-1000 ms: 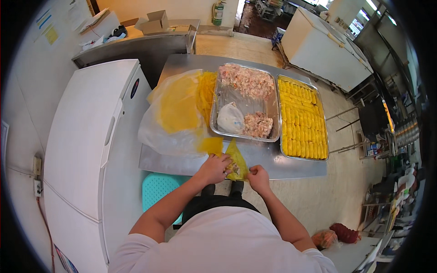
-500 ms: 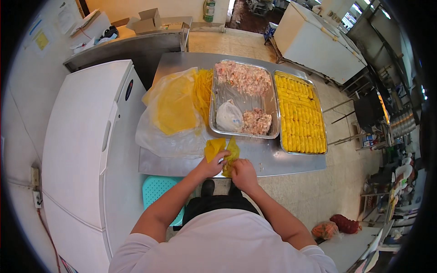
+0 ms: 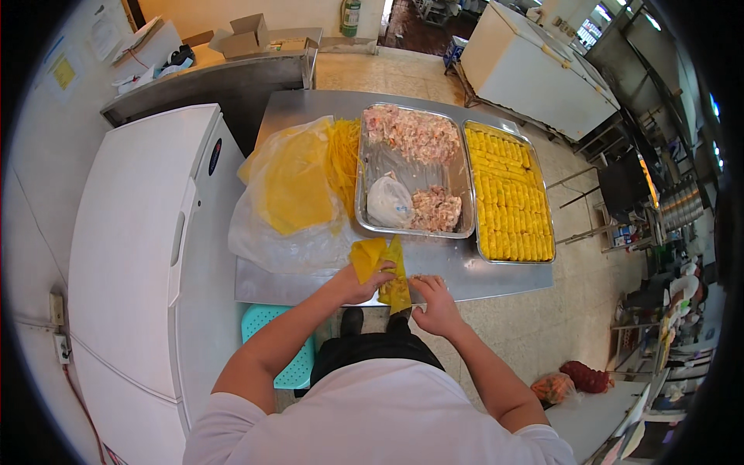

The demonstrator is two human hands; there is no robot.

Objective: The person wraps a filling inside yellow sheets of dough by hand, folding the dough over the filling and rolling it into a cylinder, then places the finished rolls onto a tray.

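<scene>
My left hand [image 3: 363,284] is closed on a thin yellow wrapper [image 3: 397,291] at the table's near edge. That wrapper's lower end hangs past the edge, with some filling visible on it. A second folded yellow sheet [image 3: 367,254] sticks up beside the left fingers. My right hand [image 3: 437,305] is just right of the wrapper, fingers apart and apparently holding nothing; small bits of filling lie by its fingertips. Beyond both hands stands a deep metal tray [image 3: 416,230] with pinkish minced filling [image 3: 435,209] and a knotted white plastic bag [image 3: 389,201].
A shallower tray [image 3: 514,262] of yellow rolls in rows stands at the right. At the left lie yellow sheets [image 3: 293,186] in clear plastic and yellow trimmed strips [image 3: 342,163]. A turquoise stool [image 3: 291,372] is below the steel table [image 3: 496,285]; a white freezer [image 3: 132,256] flanks it.
My right hand has moved off the wrapper to the right and its fingers have spread. The wrapper now lies straighter and reaches lower over the table edge. My left hand stays nearly in place.
</scene>
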